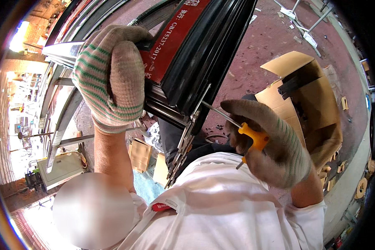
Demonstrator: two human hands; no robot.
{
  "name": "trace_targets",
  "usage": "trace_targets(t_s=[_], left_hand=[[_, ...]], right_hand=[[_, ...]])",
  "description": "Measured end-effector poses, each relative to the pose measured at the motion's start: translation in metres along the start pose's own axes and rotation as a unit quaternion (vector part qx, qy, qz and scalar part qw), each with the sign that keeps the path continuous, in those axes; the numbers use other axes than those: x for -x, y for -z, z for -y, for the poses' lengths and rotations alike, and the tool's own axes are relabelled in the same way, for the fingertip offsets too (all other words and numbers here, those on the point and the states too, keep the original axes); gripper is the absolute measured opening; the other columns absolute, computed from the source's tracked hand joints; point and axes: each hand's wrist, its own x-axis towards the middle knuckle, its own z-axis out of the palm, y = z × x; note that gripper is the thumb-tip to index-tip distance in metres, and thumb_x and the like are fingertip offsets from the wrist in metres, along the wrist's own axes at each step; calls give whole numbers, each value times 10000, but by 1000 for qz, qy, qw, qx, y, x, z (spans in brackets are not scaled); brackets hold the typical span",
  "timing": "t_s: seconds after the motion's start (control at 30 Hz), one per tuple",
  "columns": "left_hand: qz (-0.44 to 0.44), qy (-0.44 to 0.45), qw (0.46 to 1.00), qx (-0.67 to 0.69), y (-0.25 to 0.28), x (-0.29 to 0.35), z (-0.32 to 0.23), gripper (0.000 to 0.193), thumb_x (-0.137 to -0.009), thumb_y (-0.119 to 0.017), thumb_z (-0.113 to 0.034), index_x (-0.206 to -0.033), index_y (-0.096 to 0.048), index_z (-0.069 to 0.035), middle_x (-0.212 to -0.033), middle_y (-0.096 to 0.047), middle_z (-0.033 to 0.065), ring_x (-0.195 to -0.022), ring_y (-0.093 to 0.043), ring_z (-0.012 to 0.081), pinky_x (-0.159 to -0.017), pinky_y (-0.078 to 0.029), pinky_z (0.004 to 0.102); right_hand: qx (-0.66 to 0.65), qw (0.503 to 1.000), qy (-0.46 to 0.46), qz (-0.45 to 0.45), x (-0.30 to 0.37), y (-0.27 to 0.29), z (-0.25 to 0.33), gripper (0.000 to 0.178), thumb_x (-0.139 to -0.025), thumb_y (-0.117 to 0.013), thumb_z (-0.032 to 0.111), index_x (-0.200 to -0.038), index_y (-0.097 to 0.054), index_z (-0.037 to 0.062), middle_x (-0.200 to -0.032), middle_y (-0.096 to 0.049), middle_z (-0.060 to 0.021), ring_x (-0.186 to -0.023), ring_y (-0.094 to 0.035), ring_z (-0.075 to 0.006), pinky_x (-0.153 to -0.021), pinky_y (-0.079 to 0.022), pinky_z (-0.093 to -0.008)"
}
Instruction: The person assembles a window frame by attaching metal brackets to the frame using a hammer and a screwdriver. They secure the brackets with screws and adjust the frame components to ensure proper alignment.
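My left hand [112, 75], in a knitted glove with green stripes, is closed around the end of a black frame profile [204, 54]. A red printed strip runs along the profile's upper face. From its lower end a jointed metal linkage [186, 135] slants down toward my shirt. My right hand [275, 146], gloved too, grips a yellow-handled screwdriver [257, 139]. The thin metal shaft points up and left, and its tip meets or nearly meets the upper part of the linkage; exact contact cannot be told. A short metal end sticks out below the handle.
An open cardboard box [316, 108] with black pieces inside stands on the reddish floor at right. Metal stand legs [306, 33] rise beyond it. At left are metal frame bars [64, 108] and a pale grey case [62, 170]; a smaller carton [140, 155] sits below the profile.
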Motion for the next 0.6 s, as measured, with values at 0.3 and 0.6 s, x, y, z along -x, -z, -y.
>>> trace_targets(t_s=[0.3, 0.6], left_hand=[[-5, -8, 1000, -22, -2, -1, 1, 370, -977, -515, -298, -1038, -694, 20, -981, -673, 119, -890, -632, 202, -842, -484, 327], [10, 7, 999, -38, 0, 0, -2, 389, -1002, -514, -305, -1102, -691, 27, -1071, -673, 117, -971, -626, 184, -890, -480, 334]], right_hand=[[-484, 866, -126, -20, -4, -27, -13, 512, -1026, -532, 335, -1417, -452, 14, -642, -440, -11, -408, -395, -79, -383, -401, -251], [-411, 905, -112, -19, -10, -29, -17, 413, -1028, -500, 439, -786, -497, 105, -568, -397, 19, -421, -314, -68, -381, -260, -226]])
